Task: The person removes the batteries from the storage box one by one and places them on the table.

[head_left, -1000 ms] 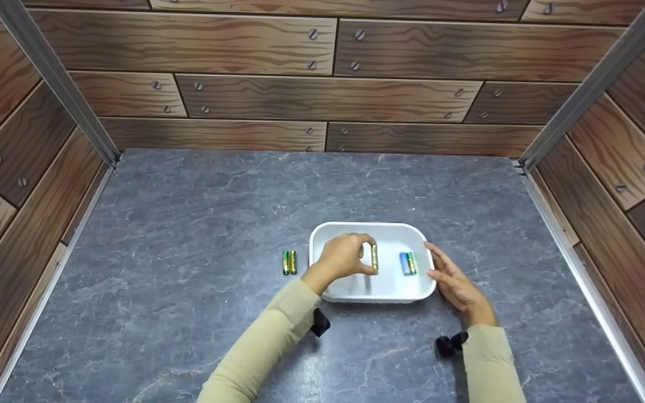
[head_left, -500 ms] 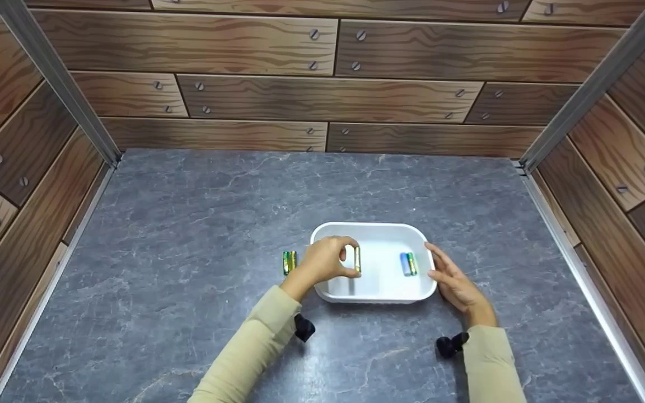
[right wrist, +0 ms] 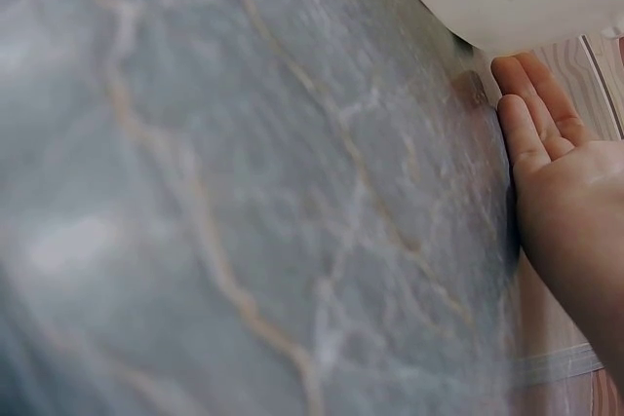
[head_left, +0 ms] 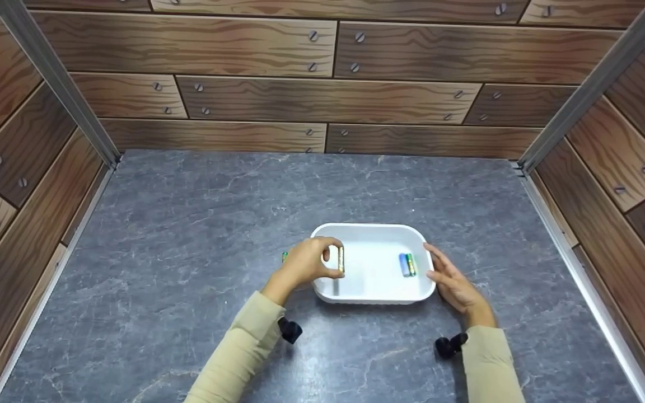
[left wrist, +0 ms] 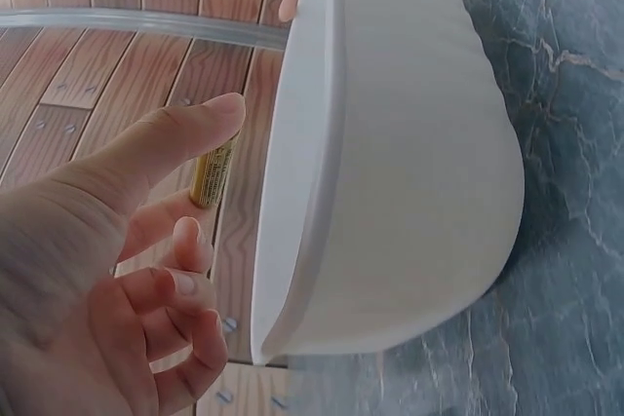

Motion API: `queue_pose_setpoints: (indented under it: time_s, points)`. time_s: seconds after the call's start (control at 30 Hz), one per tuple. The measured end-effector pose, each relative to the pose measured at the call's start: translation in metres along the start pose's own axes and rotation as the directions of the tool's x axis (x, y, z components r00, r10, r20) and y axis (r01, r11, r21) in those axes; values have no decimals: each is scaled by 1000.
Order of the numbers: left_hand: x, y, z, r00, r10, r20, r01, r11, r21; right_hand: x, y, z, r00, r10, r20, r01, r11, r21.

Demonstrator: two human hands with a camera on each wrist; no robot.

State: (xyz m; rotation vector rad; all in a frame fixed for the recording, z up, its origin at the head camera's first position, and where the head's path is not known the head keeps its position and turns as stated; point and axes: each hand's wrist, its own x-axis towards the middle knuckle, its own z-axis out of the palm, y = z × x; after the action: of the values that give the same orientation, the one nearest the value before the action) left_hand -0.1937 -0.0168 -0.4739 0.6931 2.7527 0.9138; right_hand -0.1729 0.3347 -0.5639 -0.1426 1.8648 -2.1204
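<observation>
Right of centre in the lower half of the head view, a white plastic tray [head_left: 368,300] sits upright on the grey marbled tabletop [head_left: 188,224]. Over its left end, the left hand [head_left: 302,263] pinches a gold battery [head_left: 341,260] by its two ends between thumb and forefinger, a grip that leaves the long side bare; the left wrist view shows it raised above the rim. At the tray's right end, the right hand [head_left: 457,288] has thumb and forefinger spread along the rim, its other fingers fairly straight, probably to steady the tray. Inside, near that end, a blue battery [head_left: 403,265] and a green-and-gold battery [head_left: 411,265] lie side by side, parallel, perhaps for neatness. Left of the tray, a green battery [head_left: 284,257] peeks out, mostly hidden by the left hand.
</observation>
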Motion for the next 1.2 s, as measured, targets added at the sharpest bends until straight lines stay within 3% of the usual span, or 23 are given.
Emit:
queue_pose_setpoints:
  time_s: [0.7,1.2]
  points:
    - [-18,-28,-15,996,-24,-85,21,999,-42,0,-4,3,999,39,-7,-39,999,-7]
    - [-28,-46,-16,995,-54,-86,46,995,-87,1,-3,2,999,37,-26,-37,999,-12]
